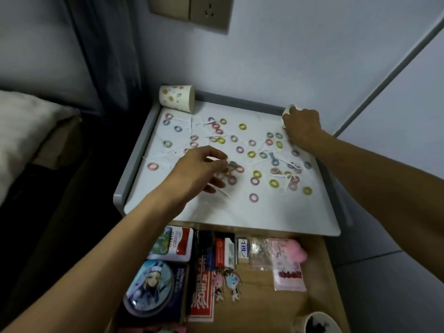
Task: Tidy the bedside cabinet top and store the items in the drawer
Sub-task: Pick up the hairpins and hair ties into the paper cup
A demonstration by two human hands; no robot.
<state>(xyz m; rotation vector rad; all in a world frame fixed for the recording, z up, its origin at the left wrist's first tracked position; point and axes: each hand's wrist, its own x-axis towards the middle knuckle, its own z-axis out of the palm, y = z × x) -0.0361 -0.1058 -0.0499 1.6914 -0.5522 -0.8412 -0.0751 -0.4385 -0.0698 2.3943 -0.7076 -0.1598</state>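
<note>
Two bare hands, the left hand [201, 169] and the right hand [302, 128], over one bedside cabinet top [240, 212]; two paper cups on it, a spotted cup [176, 98] and a white cup [289, 109]; several dozen small coloured rings [257, 174], too overlapped for an exact tally; in one open drawer [264, 296], one round tin [150, 287], two figure keychains [233, 283], one eraser [242, 248], one dark-rimmed cup [320, 320].

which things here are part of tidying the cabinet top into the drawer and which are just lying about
Job: coloured rings and white strips scattered on the cabinet top; tipped paper cup; white paper object gripped by the right hand; left hand over the rings; open drawer.
Just lying about: wall socket, pillow, round tin and keychains already in the drawer.
</note>
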